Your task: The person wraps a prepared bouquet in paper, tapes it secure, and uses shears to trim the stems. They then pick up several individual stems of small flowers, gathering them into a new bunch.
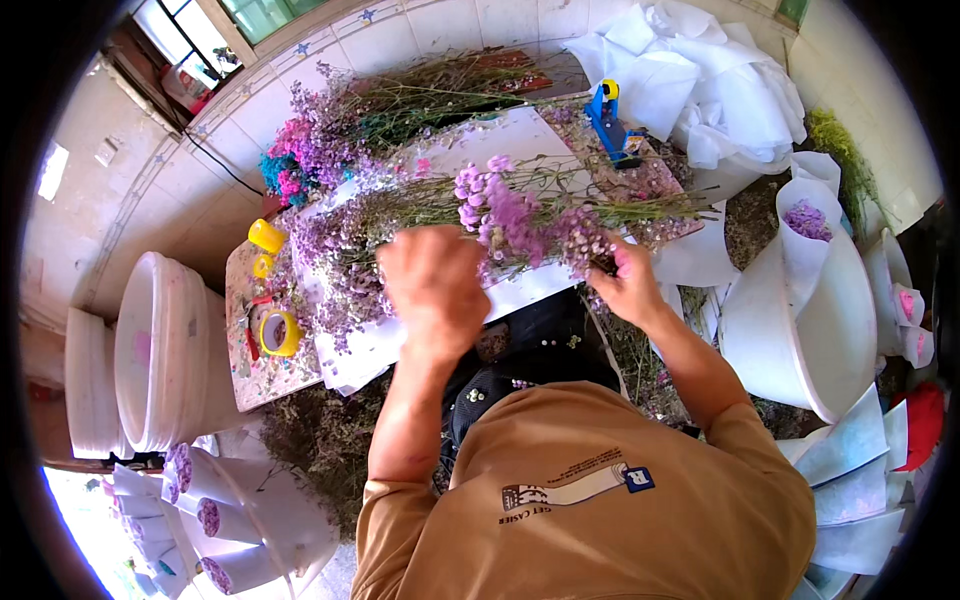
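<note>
My right hand grips a small bunch of pinkish-purple dried flowers by its lower end, thumb on the near side. Beside that bunch, lighter purple flower heads rise above a spread of long stems. My left hand is blurred and curled, back upward, over a large heap of purple dried flowers. Whether its fingers hold a stem is hidden. The heap rests on white paper sheets on a worktable, its green stems pointing right.
A blue tape dispenser stands at the table's far right. Yellow tape rolls and red-handled cutters lie at the left. Pink, purple and teal flowers lie behind. White buckets flank the left; wrapping sheets fill the back right.
</note>
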The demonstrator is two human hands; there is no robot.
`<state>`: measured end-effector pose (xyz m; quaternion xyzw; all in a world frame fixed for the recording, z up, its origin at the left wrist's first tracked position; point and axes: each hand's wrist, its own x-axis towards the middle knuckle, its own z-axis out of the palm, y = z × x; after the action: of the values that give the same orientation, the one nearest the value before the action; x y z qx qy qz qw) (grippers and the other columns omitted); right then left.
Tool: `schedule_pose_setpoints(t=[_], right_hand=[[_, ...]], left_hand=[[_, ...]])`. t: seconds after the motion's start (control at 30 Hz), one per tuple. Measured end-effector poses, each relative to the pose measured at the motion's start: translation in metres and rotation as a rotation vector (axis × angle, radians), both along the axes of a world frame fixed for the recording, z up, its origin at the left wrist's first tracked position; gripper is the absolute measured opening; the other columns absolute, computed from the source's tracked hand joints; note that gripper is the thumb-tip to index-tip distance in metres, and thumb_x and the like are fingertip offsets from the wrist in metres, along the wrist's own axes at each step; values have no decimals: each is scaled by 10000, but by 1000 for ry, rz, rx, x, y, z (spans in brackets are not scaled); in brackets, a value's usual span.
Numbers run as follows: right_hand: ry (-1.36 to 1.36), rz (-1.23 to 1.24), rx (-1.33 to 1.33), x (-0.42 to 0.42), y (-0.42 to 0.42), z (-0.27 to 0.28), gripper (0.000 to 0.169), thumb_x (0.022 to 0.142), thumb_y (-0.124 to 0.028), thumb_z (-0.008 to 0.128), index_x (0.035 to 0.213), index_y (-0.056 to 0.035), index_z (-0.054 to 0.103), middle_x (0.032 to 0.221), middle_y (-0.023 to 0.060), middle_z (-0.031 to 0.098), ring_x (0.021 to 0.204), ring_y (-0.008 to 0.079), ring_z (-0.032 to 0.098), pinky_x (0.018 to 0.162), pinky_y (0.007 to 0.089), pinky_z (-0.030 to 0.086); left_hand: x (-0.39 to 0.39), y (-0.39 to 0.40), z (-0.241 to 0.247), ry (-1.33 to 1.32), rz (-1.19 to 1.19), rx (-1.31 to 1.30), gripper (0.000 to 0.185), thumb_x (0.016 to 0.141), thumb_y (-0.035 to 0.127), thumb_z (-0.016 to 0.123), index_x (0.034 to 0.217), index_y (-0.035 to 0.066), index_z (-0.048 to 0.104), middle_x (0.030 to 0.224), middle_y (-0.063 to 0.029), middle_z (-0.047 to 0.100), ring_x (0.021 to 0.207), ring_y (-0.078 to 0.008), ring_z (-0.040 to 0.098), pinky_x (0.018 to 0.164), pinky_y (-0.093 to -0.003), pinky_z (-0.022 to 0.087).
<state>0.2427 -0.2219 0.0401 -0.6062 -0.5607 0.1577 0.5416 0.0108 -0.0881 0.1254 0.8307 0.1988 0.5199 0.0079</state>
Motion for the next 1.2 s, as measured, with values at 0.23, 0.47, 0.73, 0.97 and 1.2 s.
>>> schedule_pose_setpoints(t=[0.23,0.47,0.73,0.97,1.2], right_hand=[[388,54,-209,15,-3,-7,253,888,-61,766,1103,20,659,992,16,708,880,69,603,810,263,511],[343,76,-284,14,-5,-3,263,895,-102,771,1095,29,661,987,26,697,882,75,600,785,261,504],[298,83,-268,13,-5,-7,245,887,-150,782,1061,-2,692,902,-27,691,789,49,561,732,251,479],[303,61,-329,12,-7,-2,220,886,-122,782,1040,1,684,949,-13,697,849,54,572,785,257,495],[203,56,-354,16,-14,-5,158,901,-88,715,1032,-12,673,936,13,709,834,93,623,765,274,508]], left_hand=[[-54,-20,-5,-92,-695,-1420,94,986,-3,513,1020,-20,599,897,-62,610,708,-111,555,638,-252,451],[-1,-31,-14,121,-336,-559,140,926,16,640,1059,2,680,809,-91,662,704,-181,645,618,-289,503],[31,-2,-32,304,-231,50,173,747,36,699,913,64,660,774,-43,554,676,-223,592,550,-359,495],[33,3,-40,315,-345,131,196,702,41,670,896,43,646,797,-38,558,699,-216,595,567,-345,509],[23,14,-45,-14,-229,-216,142,804,8,708,929,18,643,779,-100,606,658,-269,629,596,-361,520]])
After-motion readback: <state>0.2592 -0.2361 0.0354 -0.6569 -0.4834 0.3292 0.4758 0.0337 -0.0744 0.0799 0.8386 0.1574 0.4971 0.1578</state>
